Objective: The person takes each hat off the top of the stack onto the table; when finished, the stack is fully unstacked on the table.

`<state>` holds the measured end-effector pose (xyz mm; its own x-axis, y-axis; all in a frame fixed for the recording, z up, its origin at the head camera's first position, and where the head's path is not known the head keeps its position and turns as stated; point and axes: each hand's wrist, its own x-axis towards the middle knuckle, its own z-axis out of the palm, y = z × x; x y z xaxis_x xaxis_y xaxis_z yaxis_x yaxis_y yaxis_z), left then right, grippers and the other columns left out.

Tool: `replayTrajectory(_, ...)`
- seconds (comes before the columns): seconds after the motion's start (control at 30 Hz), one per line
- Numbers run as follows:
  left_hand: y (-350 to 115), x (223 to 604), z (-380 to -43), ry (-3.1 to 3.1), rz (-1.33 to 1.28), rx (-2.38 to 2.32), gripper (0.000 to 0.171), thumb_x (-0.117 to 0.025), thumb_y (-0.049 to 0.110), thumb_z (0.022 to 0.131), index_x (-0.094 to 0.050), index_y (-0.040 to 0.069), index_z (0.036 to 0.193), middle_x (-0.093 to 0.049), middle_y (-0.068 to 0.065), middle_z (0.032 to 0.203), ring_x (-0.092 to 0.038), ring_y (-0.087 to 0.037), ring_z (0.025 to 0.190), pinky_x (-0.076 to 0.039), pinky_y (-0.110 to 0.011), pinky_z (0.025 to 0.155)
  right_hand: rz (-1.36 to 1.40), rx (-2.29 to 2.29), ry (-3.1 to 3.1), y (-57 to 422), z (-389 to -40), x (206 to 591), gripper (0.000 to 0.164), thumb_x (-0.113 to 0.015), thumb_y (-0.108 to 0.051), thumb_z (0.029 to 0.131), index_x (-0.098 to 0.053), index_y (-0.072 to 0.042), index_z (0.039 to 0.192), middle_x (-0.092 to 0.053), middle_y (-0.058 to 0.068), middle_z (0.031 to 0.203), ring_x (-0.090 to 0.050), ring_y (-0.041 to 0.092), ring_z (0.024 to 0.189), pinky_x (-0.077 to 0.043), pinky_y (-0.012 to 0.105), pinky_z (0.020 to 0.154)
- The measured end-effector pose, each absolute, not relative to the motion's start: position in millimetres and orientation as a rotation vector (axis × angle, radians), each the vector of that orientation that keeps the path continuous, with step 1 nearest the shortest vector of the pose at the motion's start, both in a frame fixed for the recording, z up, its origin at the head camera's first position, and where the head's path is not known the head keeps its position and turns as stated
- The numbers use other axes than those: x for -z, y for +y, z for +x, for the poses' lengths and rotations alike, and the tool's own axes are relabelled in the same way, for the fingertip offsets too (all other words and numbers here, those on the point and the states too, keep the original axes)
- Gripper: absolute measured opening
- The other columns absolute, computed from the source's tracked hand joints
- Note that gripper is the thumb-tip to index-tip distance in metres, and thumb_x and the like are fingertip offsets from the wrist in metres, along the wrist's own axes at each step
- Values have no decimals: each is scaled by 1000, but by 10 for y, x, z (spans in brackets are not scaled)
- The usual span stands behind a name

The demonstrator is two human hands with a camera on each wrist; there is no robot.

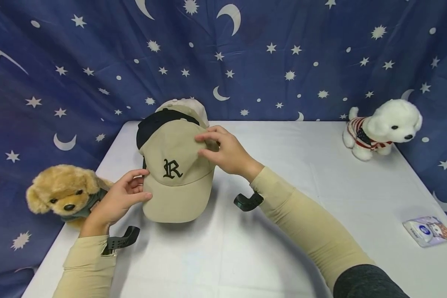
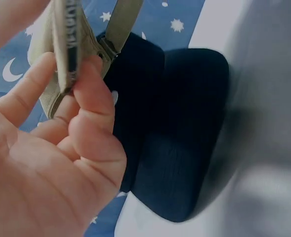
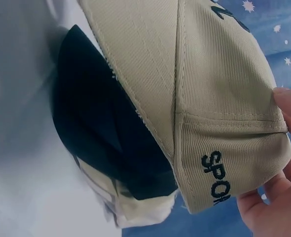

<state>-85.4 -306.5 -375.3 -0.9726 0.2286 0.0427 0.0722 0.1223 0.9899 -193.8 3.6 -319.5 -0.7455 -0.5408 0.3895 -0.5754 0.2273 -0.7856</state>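
Both hands hold a tan baseball cap (image 1: pixel 171 145) with a dark letter on its front, tilted brim down toward me. My left hand (image 1: pixel 121 196) pinches its left edge beside the brim; in the left wrist view that edge sits between thumb and fingers. On the other side, my right hand (image 1: pixel 229 153) grips the crown, thumb and fingers at the side panel with dark lettering (image 3: pixel 215 177). Directly behind is a black cap (image 2: pixel 180 123), mostly covered by the tan one in the head view. Paler caps (image 1: pixel 195 106) stand in line behind that, largely hidden.
A brown plush dog (image 1: pixel 65 190) sits at the table's left edge, close by the left forearm. A white plush dog (image 1: pixel 387 124) in a striped outfit is at the back right. A small printed packet (image 1: pixel 428 231) lies near the right edge of the white table (image 1: pixel 283 248).
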Motion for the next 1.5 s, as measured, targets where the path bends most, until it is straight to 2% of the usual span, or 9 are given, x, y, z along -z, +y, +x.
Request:
replayTrajectory(0.13,-3005,3758,-868,2100,416,-2101,54,-61,-18,89,-52,18,130,-61,-3,112,-63,-11,90,-53,-22,74,1101,-1604,-2417,126,-1943,3199,32,-74,-8,91,-69,-3,122,-59,7,124,-53,18,116,-44,31,93)
replayTrajectory(0.23,-2920,3747,-885,2111,414,-2099,55,-60,-19,88,-52,15,130,-61,-4,112,-63,-11,91,-54,-22,74,1117,-1635,-2399,205,-1958,3195,33,-74,-7,90,-69,-2,122,-60,7,125,-54,17,116,-45,32,94)
replayTrajectory(0.33,-2816,3737,-908,2168,362,-2064,55,-62,-19,86,-49,10,131,-59,-6,112,-64,-12,90,-54,-22,74,1132,-1688,-2403,301,-1971,3171,34,-73,-4,90,-67,-1,123,-62,9,127,-57,18,114,-45,31,96)
replayTrajectory(0.5,-2627,3734,-962,2260,337,-1967,60,-66,-17,85,-38,-8,138,-51,-14,119,-62,-12,90,-53,-22,75,1090,-1781,-2438,480,-1977,3114,34,-74,-3,88,-67,1,122,-65,11,124,-61,19,105,-47,31,94)
replayTrajectory(0.6,-2515,3730,-987,2275,328,-1935,65,-67,-16,84,-33,-12,139,-47,-19,124,-61,-13,92,-53,-23,76,1077,-1790,-2451,572,-1981,3085,34,-75,-4,87,-67,1,120,-65,10,122,-61,19,106,-46,32,95)
replayTrajectory(0.73,-2383,3727,-1013,2283,301,-1919,66,-69,-15,83,-35,-11,139,-48,-22,122,-61,-15,91,-53,-23,76,1054,-1757,-2472,673,-1990,3071,34,-76,-5,87,-67,0,119,-65,10,122,-60,18,107,-45,31,96)
replayTrajectory(1.0,-2104,3705,-1096,2319,280,-1856,66,-74,-10,82,-40,-8,139,-51,-23,121,-60,-19,91,-53,-23,76,1013,-1722,-2493,907,-2001,3045,37,-78,-5,85,-66,-1,120,-63,10,123,-60,20,93,-47,30,83)
replayTrajectory(1.27,-1869,3740,-1175,2259,295,-1872,65,-75,-9,82,-41,-7,138,-50,-21,121,-60,-20,92,-52,-22,77,1063,-1826,-2462,1130,-2031,2999,36,-76,4,84,-65,5,118,-64,14,120,-61,19,99,-47,28,88)
replayTrajectory(1.5,-1728,3782,-1212,2244,299,-1870,65,-75,-10,81,-43,-6,137,-52,-19,120,-58,-18,90,-51,-21,75,969,-1814,-2472,1298,-2049,2975,32,-75,3,85,-66,4,115,-66,14,111,-61,17,86,-48,25,76)
